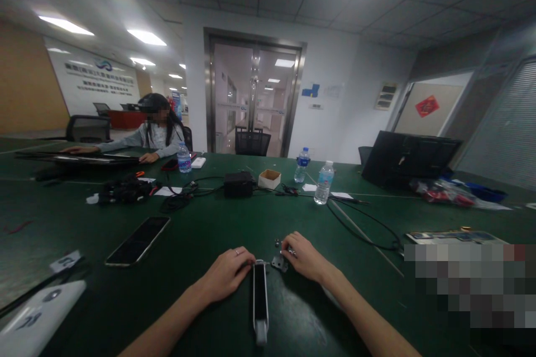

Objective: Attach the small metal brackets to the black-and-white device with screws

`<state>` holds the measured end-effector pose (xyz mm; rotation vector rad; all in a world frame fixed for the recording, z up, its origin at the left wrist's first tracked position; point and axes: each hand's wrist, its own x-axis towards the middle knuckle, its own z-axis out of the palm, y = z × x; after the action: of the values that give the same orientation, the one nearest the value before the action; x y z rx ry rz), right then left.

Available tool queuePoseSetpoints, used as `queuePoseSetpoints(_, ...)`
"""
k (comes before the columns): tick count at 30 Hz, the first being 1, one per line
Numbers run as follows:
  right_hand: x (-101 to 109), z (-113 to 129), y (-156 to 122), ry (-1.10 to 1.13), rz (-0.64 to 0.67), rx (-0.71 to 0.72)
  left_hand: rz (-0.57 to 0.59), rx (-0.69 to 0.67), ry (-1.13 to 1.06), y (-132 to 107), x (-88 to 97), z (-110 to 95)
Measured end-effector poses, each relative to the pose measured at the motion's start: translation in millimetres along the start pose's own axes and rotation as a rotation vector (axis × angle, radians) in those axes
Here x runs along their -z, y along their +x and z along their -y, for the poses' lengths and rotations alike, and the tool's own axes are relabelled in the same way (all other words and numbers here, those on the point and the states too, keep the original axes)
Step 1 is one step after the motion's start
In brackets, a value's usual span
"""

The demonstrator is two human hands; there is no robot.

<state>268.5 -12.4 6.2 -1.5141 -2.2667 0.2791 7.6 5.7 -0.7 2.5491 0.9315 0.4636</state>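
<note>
A long, narrow device (260,295) with a black face and pale edges lies on the green table in front of me, a grey piece at its near end. My left hand (228,274) is at its far end from the left, thumb and fingers closed on that edge. My right hand (305,256) rests just to the right, fingers curled down over small metal parts. A grey metal plate (278,263) with holes lies by its fingertips, and tiny metal pieces (277,242) sit just beyond. Exactly what the right fingertips grip is too small to tell.
A phone (139,241) and a white device (42,318) lie to the left. Ahead are a black box (239,184), a small open carton (269,179), cables and water bottles (324,183). A monitor (408,159) stands right; another person (161,128) sits far left.
</note>
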Motion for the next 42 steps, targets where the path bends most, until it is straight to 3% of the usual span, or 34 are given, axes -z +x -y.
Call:
queuePoseSetpoints(5, -7, 20, -2, 0.075, -0.002, 0.116, 0.010, 0.005, 0.022, 0, 1.1, -1)
queuePoseSetpoints(9, -2, 28, -4, 0.081, 0.036, 0.115, 0.017, 0.016, 0.004, -1, 2.1, -2)
queuePoseSetpoints(28, -8, 25, -5, 0.106, 0.007, 0.148, 0.030, 0.044, 0.018, -3, 3.3, -2)
queuePoseSetpoints(42, -14, 22, -2, 0.137, 0.013, 0.097, 0.017, 0.018, 0.021, -3, 2.6, -2)
